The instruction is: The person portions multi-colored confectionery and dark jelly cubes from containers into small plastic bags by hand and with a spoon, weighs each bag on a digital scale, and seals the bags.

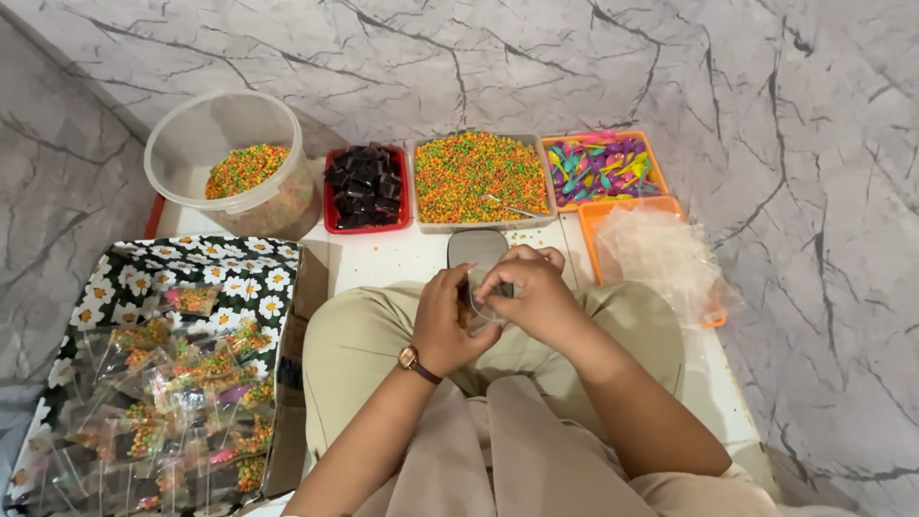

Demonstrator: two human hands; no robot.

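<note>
My left hand (450,321) and my right hand (531,292) meet over my lap and pinch a small clear plastic packet (476,308) with something dark and orange inside. A watch sits on my left wrist. Just beyond my fingers lies a small grey scale or lid (476,247) on the white board. Behind it a clear tray of tiny multicoloured candy beads (479,177) holds a metal spoon (512,207).
A red tray of dark brown squares (366,187), an orange tray of coloured plastic spoons (601,168), an orange tray of empty clear bags (661,254), a round tub with candy beads (235,163). A daisy-print box of filled packets (163,383) at my left.
</note>
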